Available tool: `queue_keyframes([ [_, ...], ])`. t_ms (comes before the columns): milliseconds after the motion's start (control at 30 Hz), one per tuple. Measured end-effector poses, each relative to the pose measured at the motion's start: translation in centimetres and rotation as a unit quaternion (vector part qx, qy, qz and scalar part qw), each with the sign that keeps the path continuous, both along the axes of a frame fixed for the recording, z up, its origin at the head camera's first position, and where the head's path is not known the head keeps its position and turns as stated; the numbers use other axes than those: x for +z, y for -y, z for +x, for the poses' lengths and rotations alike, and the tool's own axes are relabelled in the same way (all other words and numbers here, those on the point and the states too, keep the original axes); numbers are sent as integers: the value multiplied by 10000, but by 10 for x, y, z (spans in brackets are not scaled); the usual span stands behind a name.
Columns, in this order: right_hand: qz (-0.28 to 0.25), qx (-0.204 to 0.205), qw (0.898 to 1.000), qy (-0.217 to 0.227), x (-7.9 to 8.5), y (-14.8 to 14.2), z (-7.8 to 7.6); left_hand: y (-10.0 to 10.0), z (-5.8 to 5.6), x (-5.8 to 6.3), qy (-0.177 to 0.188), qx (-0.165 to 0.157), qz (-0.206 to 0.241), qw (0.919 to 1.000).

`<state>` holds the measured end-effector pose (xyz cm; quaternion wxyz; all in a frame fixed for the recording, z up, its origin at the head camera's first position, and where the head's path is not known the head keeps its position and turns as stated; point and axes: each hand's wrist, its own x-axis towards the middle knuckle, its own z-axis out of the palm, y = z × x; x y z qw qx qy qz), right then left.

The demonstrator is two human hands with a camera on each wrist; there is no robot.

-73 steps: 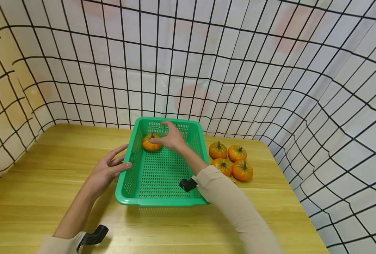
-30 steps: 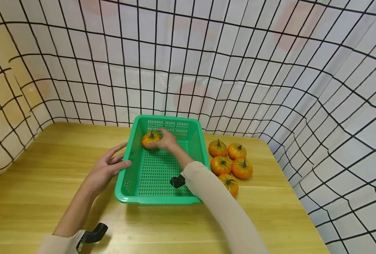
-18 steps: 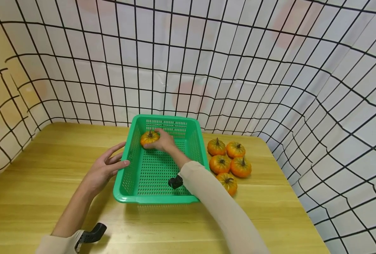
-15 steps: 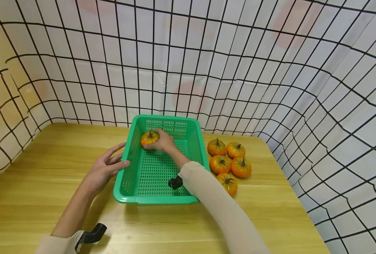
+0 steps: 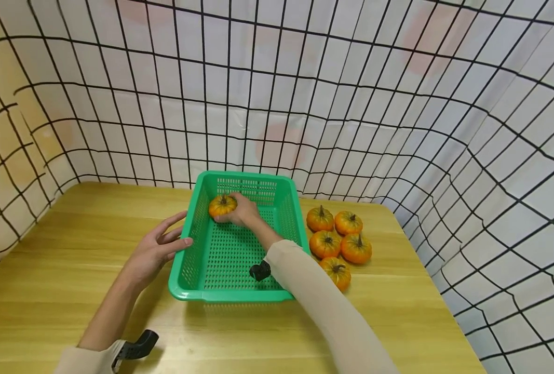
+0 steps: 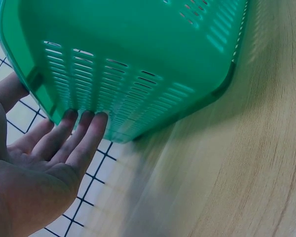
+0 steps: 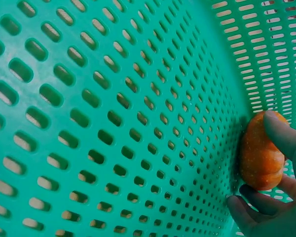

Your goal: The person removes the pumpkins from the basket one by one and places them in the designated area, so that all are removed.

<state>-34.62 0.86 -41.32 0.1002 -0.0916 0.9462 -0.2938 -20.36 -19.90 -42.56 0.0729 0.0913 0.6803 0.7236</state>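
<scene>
A small orange pumpkin point(image 5: 223, 205) sits in the far left corner of a green perforated plastic basket point(image 5: 237, 295). My right hand point(image 5: 242, 212) reaches into the basket and holds this pumpkin from its right side. In the right wrist view the thumb lies on one side of the pumpkin point(image 7: 260, 154), with fingers on the other side. My left hand point(image 5: 151, 253) holds the basket's left side, thumb over the rim. Seen from the left wrist, the fingertips of that hand point(image 6: 44, 163) touch the slotted outer wall of the basket point(image 6: 138, 54).
Several more small pumpkins point(image 5: 324, 244) stand grouped on the wooden table point(image 5: 94, 228), just right of the basket. My right sleeve point(image 5: 323, 301) passes over the basket's near right corner. A white sheet with a black grid point(image 5: 267, 93) encloses the table's back and sides.
My right hand has lowered and drawn its thumb and fingers in around the pumpkin. The right forearm shifted left, uncovering the nearest pumpkin on the table. My left hand stayed at the basket.
</scene>
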Motion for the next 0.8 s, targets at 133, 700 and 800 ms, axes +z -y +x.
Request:
queue_keyframes([
  [133,113,1,9999,-36,-1,-2,1,-1,0,-2,34,9,-35,10000],
  [700,221,-53,9997,-61,0,-1,2,1,1,-4,36,41,-118,9999],
  [800,290,-104,9995,-62,1,0,2,0,0,-3,43,24,-108,9999],
])
